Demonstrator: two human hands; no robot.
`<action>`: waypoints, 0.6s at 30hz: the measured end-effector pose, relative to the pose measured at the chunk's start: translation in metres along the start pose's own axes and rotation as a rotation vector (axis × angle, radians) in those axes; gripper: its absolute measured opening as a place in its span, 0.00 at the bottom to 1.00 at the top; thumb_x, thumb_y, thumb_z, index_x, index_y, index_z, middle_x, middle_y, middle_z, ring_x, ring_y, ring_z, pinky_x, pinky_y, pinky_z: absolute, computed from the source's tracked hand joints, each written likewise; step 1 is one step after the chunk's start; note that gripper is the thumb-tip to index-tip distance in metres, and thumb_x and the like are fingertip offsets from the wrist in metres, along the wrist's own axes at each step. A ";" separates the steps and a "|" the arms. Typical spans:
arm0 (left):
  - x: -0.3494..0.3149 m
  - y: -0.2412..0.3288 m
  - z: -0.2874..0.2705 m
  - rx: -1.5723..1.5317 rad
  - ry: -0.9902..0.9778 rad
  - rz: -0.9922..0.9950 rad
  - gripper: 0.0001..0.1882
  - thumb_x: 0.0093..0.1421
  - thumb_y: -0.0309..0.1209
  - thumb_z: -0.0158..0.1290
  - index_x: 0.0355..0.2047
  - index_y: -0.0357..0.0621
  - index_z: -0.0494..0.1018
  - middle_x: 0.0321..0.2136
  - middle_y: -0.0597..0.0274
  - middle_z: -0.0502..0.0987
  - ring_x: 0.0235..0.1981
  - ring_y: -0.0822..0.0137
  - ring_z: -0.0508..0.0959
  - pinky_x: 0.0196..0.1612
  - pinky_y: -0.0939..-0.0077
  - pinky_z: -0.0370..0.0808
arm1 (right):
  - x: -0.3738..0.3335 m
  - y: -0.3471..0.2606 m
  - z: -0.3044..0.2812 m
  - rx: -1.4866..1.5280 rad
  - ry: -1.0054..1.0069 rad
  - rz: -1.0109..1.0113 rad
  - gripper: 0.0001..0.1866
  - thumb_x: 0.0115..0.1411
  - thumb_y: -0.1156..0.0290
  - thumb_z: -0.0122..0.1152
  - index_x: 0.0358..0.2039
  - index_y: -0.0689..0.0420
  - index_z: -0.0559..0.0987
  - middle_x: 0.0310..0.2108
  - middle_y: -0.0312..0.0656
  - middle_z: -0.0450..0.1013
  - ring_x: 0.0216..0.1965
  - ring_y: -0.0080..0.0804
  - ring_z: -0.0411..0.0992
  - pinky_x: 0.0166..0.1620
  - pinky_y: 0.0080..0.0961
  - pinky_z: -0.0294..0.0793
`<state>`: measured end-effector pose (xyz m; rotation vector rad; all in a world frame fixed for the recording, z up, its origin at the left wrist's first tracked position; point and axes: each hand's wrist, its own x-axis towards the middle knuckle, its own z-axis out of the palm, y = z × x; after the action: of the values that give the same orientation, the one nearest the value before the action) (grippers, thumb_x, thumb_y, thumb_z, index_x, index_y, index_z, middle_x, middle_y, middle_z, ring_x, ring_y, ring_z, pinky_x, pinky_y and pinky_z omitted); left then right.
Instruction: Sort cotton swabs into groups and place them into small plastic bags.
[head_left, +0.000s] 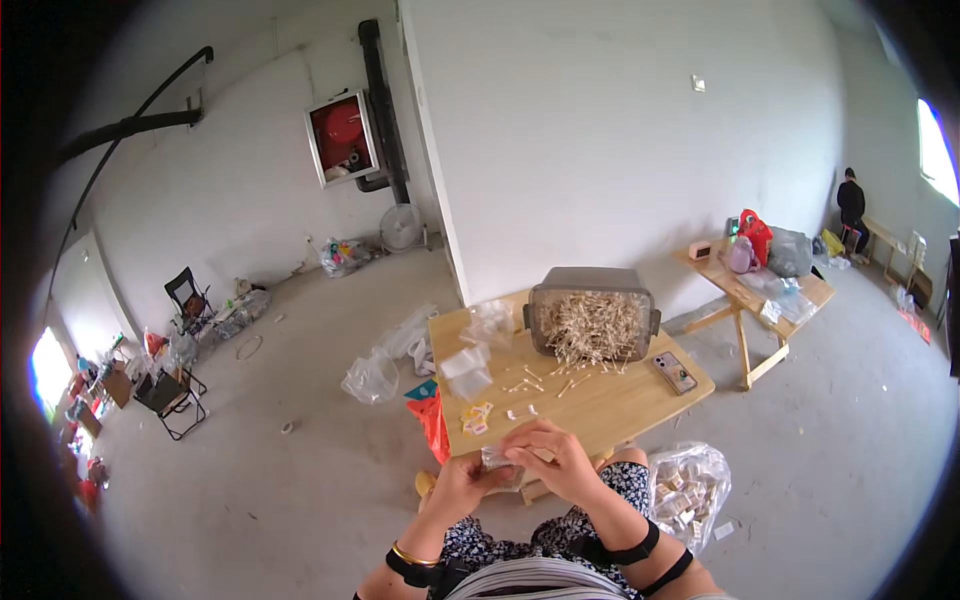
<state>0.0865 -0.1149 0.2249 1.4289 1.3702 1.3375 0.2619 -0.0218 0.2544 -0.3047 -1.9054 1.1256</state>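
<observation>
Clear bag in both hands at the near edge

Clear bag (493,457) sits between the two hands, just at the near edge of the surface (620,400), close to its near left corner. Left hand (475,483): grip clamped on the bag, thumb uppermost. Right hand (552,458): fingers bent over the bag's upper end; cannot tell whether that grip is together on the film or only resting against it. Contents of the bag: too small to tell.

Around it: yellow-and-white pieces (477,417) by the near left corner; flat clear packets (467,372) along the left edge; grey bin (585,278) tipped at the far edge, pale sticks (598,325) spilling from its mouth; phone (675,372) by the right edge.

Technique (judgement): let the left hand steady the body of the bag while right fingertips work the upper end. Thin film probably slips and creases, so press lightly and evenly. Working further in from the edge would let the wood catch any drops.
</observation>
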 end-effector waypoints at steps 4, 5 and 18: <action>-0.005 -0.001 -0.006 0.011 0.065 0.013 0.13 0.63 0.29 0.59 0.46 0.38 0.77 0.35 0.70 0.81 0.35 0.82 0.75 0.39 0.82 0.73 | -0.003 0.005 -0.005 -0.042 0.038 -0.044 0.06 0.59 0.74 0.65 0.37 0.59 0.84 0.39 0.43 0.79 0.43 0.38 0.75 0.48 0.32 0.73; -0.005 -0.002 -0.006 0.007 0.066 0.014 0.13 0.63 0.29 0.59 0.46 0.38 0.77 0.35 0.70 0.81 0.35 0.82 0.75 0.39 0.82 0.73 | -0.004 0.003 -0.003 -0.083 0.037 -0.069 0.06 0.59 0.74 0.65 0.37 0.58 0.84 0.39 0.43 0.79 0.43 0.39 0.75 0.48 0.32 0.73; -0.010 0.001 -0.007 -0.181 0.053 -0.007 0.15 0.60 0.28 0.62 0.47 0.38 0.76 0.36 0.72 0.80 0.35 0.82 0.75 0.38 0.83 0.73 | 0.007 0.001 0.008 -0.150 -0.050 -0.069 0.06 0.58 0.77 0.65 0.37 0.59 0.82 0.36 0.41 0.77 0.44 0.36 0.75 0.49 0.30 0.73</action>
<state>0.0813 -0.1262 0.2256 1.2753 1.2519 1.4646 0.2516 -0.0219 0.2554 -0.2938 -2.0337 0.9546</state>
